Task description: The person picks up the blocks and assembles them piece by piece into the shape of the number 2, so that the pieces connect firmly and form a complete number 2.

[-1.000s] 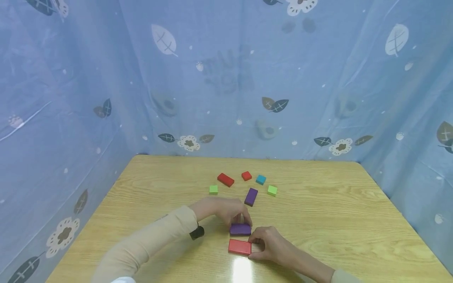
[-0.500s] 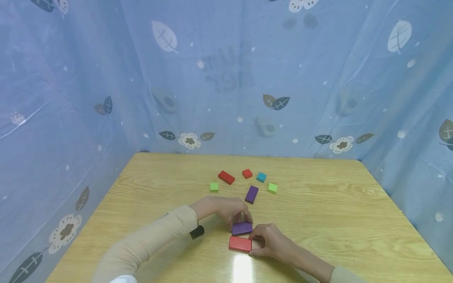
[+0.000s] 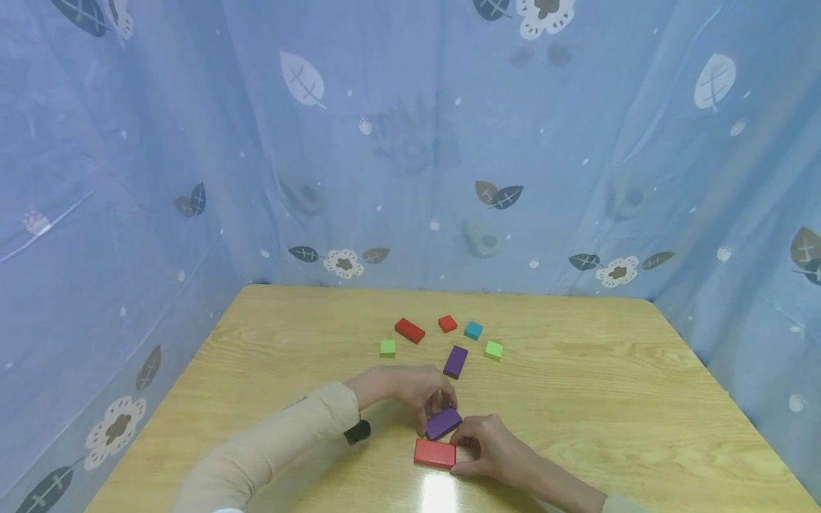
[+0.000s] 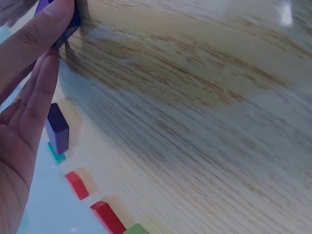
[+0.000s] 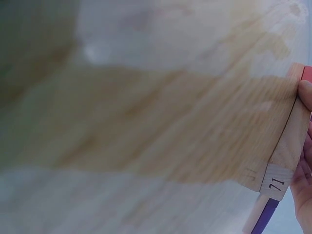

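Left hand (image 3: pixel 415 385): pinching one of two purple blocks (image 3: pixel 445 424)
Right hand (image 3: pixel 497 447): pinching one of three red blocks (image 3: pixel 435 453), lower-centre

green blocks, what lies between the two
The far purple block lies between the left green block and the right green block in the head view.

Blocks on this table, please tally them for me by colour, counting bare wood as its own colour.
Red blocks: 3
Purple blocks: 2
Green blocks: 2
Blue block: 1
Bare wood block: 1
Total: 9
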A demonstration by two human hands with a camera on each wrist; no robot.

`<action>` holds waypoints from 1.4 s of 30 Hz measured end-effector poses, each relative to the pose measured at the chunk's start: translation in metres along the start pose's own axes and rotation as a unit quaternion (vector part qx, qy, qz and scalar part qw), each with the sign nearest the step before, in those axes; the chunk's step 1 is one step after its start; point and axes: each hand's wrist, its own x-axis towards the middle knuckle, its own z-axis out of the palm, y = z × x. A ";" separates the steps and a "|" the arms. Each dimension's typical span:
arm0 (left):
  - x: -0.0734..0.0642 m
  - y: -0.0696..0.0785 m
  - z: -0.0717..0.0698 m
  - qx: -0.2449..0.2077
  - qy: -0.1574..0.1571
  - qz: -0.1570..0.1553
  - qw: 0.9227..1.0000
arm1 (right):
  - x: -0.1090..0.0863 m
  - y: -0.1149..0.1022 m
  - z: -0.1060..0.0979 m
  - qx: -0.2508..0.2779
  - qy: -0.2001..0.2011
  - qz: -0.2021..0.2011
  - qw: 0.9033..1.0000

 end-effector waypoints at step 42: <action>-0.049 0.030 0.058 0.104 0.225 0.018 0.969 | -0.001 -0.001 0.001 -0.010 0.013 -0.016 1.000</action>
